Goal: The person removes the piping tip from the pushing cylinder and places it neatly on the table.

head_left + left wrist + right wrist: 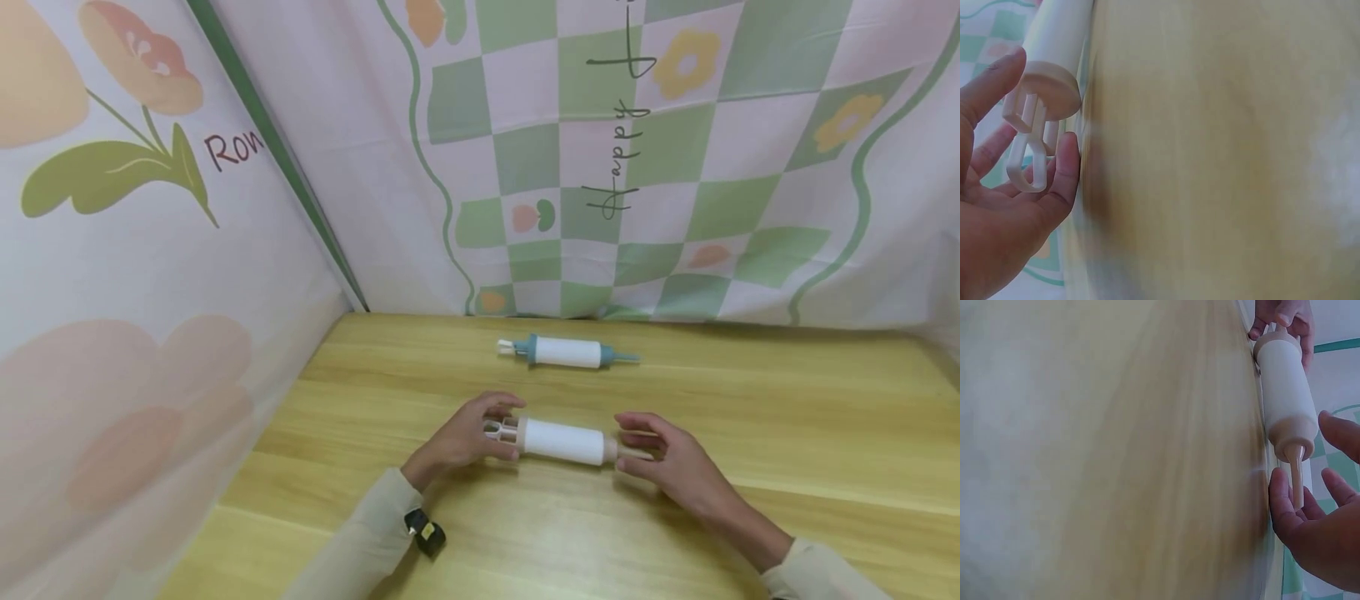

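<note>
A white tube with beige end caps [564, 441] lies on the wooden table between both hands, somewhat like a large syringe. One end has a slim beige nozzle [1296, 478]; the other carries pale looped handle pieces [1029, 162]. My left hand [468, 433] spreads loosely around the handle end, its thumb close by the cap. Around the nozzle, my right hand [671, 458] is loosely curved, with thumb and fingers apart on either side. Farther back lies a similar white tube with blue ends [567, 352], its white-tipped handle to the left and thin blue nozzle to the right.
The light wooden table [787, 400] reaches back to a hanging cloth [517, 158] with green checks and flowers. Another printed cloth [172, 275] hangs along the left edge. A black strap [425, 533] is around the left sleeve.
</note>
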Motion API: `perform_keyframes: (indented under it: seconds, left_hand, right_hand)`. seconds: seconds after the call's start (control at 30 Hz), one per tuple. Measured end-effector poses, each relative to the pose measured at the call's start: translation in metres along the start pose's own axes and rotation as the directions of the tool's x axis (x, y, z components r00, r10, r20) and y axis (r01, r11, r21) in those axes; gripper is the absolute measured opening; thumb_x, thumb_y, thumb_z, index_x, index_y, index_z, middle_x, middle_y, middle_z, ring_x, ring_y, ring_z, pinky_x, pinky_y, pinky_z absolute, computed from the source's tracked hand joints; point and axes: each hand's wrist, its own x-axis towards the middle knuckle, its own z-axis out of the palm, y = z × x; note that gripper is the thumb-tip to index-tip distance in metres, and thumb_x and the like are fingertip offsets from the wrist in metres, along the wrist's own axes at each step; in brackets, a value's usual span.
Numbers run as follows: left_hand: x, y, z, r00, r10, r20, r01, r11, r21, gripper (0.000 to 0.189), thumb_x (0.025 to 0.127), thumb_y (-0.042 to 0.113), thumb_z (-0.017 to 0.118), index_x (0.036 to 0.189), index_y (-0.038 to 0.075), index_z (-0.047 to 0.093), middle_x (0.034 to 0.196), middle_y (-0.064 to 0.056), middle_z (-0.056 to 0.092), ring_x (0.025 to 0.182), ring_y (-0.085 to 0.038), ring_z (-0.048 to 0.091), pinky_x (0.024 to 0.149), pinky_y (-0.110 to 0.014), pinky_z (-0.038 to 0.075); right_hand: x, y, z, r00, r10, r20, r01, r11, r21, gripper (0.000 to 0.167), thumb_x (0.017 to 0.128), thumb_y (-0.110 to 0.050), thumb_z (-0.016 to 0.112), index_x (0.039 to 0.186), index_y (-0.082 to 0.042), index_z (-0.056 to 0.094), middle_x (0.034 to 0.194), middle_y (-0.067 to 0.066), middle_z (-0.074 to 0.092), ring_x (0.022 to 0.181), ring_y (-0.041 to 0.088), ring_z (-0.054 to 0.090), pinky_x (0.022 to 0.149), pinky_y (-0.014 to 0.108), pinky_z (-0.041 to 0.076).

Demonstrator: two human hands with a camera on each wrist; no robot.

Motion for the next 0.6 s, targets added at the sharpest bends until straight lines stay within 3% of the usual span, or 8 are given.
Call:
perform_keyframes:
  seconds: [0.6]
  left_hand:
    - [-0.0014,-0.0002,0.0024,0.999,0.020,0.028,-0.022,0.999,0.037,0.060,0.082,0.007,0.083,0.136,0.008,0.058,0.130,-0.002,0.059,0.116,-0.020,0.055,0.095,-0.032,0.048]
  right_hand:
    - [0.0079,0.0009,0.0071,0.998,0.052,0.022,-0.052,0.999,0.001,0.051,0.088,-0.006,0.076,0.131,0.009,0.054,0.124,0.024,0.062,0.105,0.032,0.064,0.081,0.025,0.054]
